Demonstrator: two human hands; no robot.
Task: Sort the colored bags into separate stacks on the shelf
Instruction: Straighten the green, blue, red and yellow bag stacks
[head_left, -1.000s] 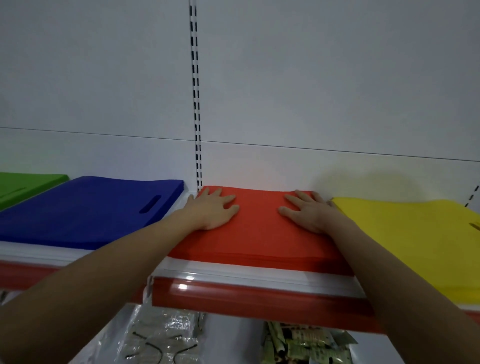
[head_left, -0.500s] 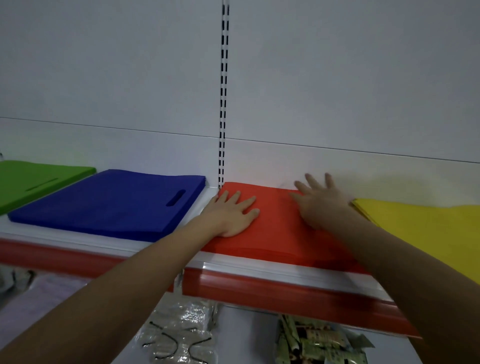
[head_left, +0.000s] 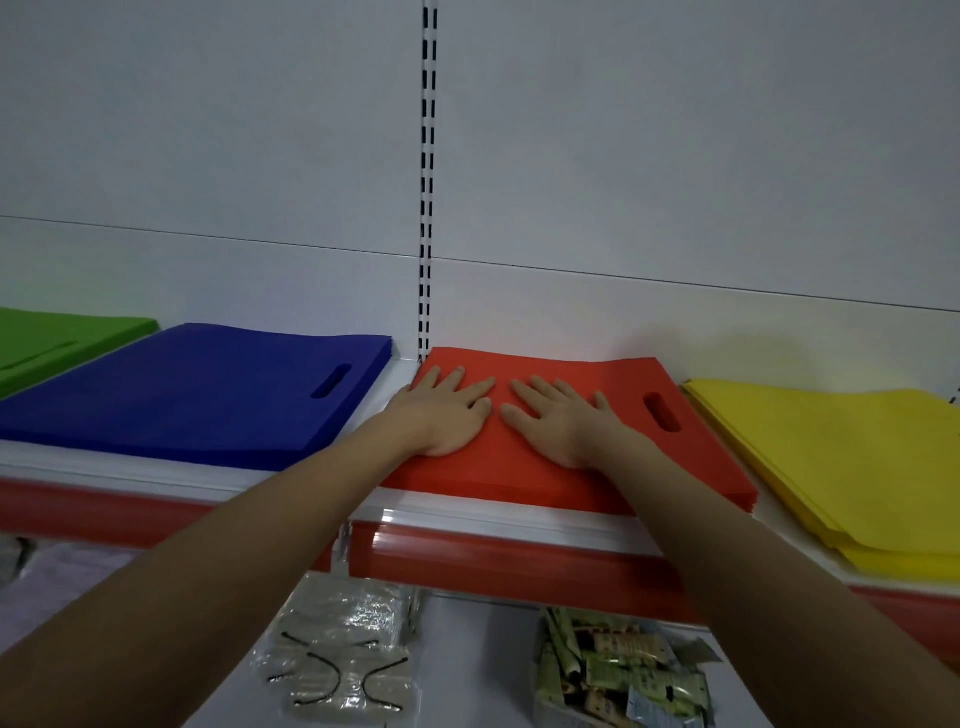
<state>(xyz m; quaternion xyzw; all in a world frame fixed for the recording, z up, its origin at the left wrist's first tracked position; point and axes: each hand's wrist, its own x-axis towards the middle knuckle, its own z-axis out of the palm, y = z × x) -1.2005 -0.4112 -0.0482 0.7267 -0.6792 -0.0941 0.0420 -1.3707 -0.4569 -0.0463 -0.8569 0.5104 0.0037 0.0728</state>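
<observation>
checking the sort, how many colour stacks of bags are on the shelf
4. Green stack at far left, blue stack next, red stack in the middle under both hands, yellow stack at right. More may lie beyond the frame edges.

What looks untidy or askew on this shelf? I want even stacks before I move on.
Only the yellow stack stands out: its bag edges are fanned and stepped along the left side, not flush. The green, blue and red stack look square. Both hands, left hand and right hand, lie flat on the red.
</observation>
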